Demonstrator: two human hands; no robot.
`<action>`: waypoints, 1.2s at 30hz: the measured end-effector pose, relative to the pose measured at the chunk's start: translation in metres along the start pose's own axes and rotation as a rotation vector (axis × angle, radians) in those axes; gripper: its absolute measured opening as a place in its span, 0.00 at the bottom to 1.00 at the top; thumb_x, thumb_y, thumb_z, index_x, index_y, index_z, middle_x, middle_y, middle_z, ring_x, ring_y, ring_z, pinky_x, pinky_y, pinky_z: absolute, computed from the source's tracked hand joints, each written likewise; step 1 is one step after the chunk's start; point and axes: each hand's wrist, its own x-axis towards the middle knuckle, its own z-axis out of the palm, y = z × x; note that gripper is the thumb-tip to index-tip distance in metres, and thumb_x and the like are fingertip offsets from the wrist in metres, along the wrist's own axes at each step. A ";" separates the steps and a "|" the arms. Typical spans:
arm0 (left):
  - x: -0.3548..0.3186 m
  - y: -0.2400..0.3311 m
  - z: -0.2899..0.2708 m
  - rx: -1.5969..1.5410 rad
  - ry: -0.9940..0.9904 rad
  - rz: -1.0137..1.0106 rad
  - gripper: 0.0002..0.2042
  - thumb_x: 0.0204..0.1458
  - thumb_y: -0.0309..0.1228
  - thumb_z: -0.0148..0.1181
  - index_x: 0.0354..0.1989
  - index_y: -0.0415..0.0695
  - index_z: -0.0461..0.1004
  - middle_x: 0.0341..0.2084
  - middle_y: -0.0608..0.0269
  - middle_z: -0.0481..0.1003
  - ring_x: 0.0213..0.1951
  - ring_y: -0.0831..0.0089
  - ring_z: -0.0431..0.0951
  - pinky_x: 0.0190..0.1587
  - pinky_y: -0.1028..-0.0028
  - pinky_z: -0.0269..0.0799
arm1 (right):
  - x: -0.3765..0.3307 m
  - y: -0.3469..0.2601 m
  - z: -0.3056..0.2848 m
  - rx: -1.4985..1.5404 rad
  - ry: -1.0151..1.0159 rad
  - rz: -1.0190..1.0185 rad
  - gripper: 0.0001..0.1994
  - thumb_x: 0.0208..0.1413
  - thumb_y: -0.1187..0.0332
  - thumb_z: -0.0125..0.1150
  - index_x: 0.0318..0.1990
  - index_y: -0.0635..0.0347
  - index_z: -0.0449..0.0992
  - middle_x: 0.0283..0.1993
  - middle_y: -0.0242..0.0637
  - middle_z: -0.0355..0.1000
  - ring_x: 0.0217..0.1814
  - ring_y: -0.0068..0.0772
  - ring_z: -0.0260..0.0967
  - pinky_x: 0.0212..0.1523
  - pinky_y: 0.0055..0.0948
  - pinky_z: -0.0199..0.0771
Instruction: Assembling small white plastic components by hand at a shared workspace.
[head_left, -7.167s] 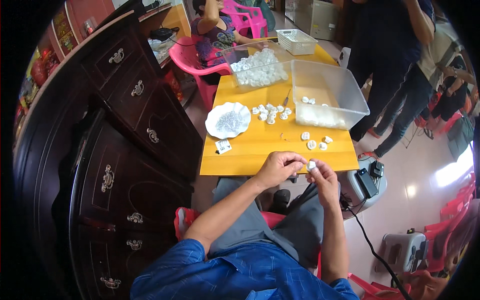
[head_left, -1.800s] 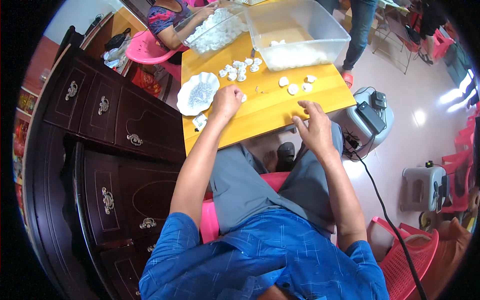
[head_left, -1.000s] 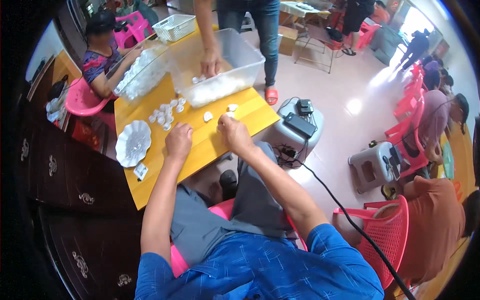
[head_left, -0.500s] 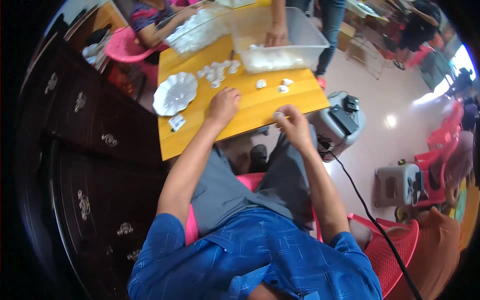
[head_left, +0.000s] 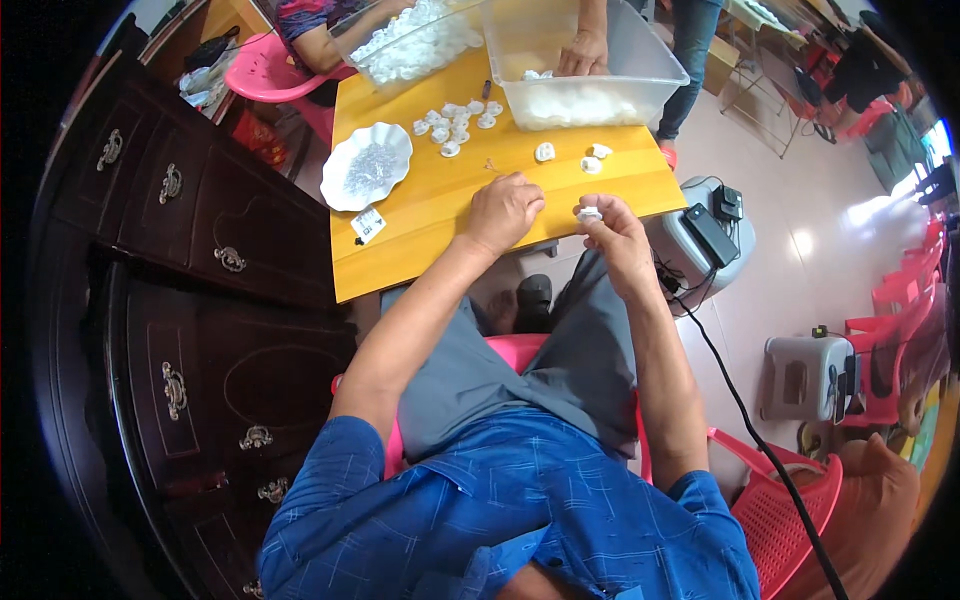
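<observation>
My right hand [head_left: 622, 248] is at the table's near right edge, its thumb and fingers pinching a small white plastic piece [head_left: 589, 213]. Just left of it, my left hand [head_left: 500, 214] rests over the yellow table [head_left: 410, 245] with fingers curled together. Whatever those fingers hold, if anything, is too small to make out. Beyond my hands lie one loose white piece [head_left: 544, 152] and a pair of similar pieces [head_left: 592, 165]. Farther left is a cluster of several white round pieces [head_left: 450, 135]. A white scalloped plate [head_left: 335, 165] holds many tiny shiny bits.
A clear bin [head_left: 668, 82] of white pieces stands at the far side, another person's hand [head_left: 583, 55] inside it. A second clear container [head_left: 425, 45] sits beside it. Dark drawers [head_left: 200, 230] border the left. A grey case [head_left: 745, 240] and black cable [head_left: 740, 400] are right.
My left hand has moved right, closer to my right hand. The white piece in my right hand now shows more plainly. The whole view has shifted slightly.
</observation>
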 end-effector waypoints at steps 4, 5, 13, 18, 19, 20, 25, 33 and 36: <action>0.000 0.002 0.003 0.124 0.015 0.048 0.05 0.53 0.31 0.61 0.32 0.44 0.75 0.29 0.57 0.76 0.40 0.56 0.79 0.40 0.55 0.75 | -0.001 -0.002 0.001 0.298 -0.068 0.104 0.12 0.62 0.69 0.62 0.52 0.56 0.74 0.48 0.32 0.76 0.44 0.21 0.73 0.43 0.21 0.70; -0.002 0.003 0.002 0.126 0.017 0.051 0.05 0.53 0.31 0.61 0.32 0.44 0.75 0.29 0.57 0.76 0.40 0.56 0.79 0.40 0.55 0.75 | -0.001 -0.001 0.001 0.374 -0.057 0.137 0.13 0.62 0.69 0.63 0.53 0.55 0.74 0.49 0.32 0.77 0.45 0.22 0.73 0.43 0.21 0.70; -0.015 0.023 -0.033 -0.351 0.117 -0.305 0.03 0.58 0.26 0.57 0.38 0.43 0.71 0.28 0.54 0.80 0.26 0.56 0.80 0.32 0.63 0.76 | -0.006 -0.002 0.003 0.416 -0.099 0.130 0.12 0.59 0.76 0.64 0.50 0.59 0.77 0.49 0.33 0.77 0.48 0.24 0.75 0.47 0.20 0.74; -0.026 0.033 -0.047 -0.890 0.003 -0.512 0.04 0.59 0.25 0.58 0.40 0.39 0.74 0.28 0.61 0.79 0.25 0.76 0.79 0.32 0.76 0.76 | -0.007 0.001 0.006 0.325 -0.092 0.075 0.14 0.57 0.80 0.63 0.51 0.61 0.76 0.51 0.35 0.77 0.48 0.26 0.76 0.49 0.24 0.75; -0.028 0.033 -0.049 -1.035 -0.040 -0.538 0.05 0.60 0.25 0.59 0.41 0.38 0.75 0.28 0.63 0.79 0.28 0.81 0.78 0.33 0.78 0.77 | -0.008 -0.002 0.008 0.340 -0.094 0.051 0.15 0.57 0.80 0.64 0.52 0.61 0.75 0.51 0.36 0.77 0.48 0.27 0.76 0.50 0.24 0.75; -0.031 0.035 -0.049 -1.033 -0.038 -0.540 0.05 0.60 0.25 0.59 0.41 0.38 0.75 0.28 0.63 0.79 0.28 0.81 0.78 0.33 0.78 0.77 | -0.009 -0.004 0.010 0.356 -0.096 0.028 0.16 0.57 0.80 0.64 0.52 0.62 0.74 0.52 0.37 0.76 0.48 0.27 0.76 0.50 0.25 0.76; -0.034 0.046 -0.056 -1.168 -0.023 -0.451 0.12 0.61 0.26 0.60 0.50 0.34 0.76 0.35 0.58 0.81 0.33 0.77 0.81 0.38 0.80 0.78 | -0.010 -0.005 0.011 0.348 -0.142 -0.026 0.16 0.56 0.81 0.64 0.52 0.62 0.74 0.54 0.39 0.76 0.49 0.28 0.76 0.52 0.27 0.76; -0.030 0.055 -0.067 -1.065 0.013 -0.419 0.08 0.60 0.26 0.61 0.44 0.37 0.80 0.32 0.65 0.80 0.31 0.82 0.78 0.35 0.81 0.76 | -0.015 -0.006 0.016 0.377 -0.169 -0.021 0.15 0.56 0.83 0.63 0.51 0.61 0.74 0.56 0.40 0.76 0.51 0.27 0.75 0.53 0.27 0.76; -0.029 0.060 -0.066 -0.985 0.051 -0.354 0.07 0.60 0.26 0.62 0.42 0.38 0.81 0.30 0.69 0.78 0.29 0.85 0.74 0.33 0.82 0.74 | -0.017 -0.007 0.020 0.392 -0.153 -0.037 0.16 0.56 0.83 0.63 0.52 0.64 0.74 0.49 0.34 0.77 0.46 0.22 0.74 0.49 0.22 0.75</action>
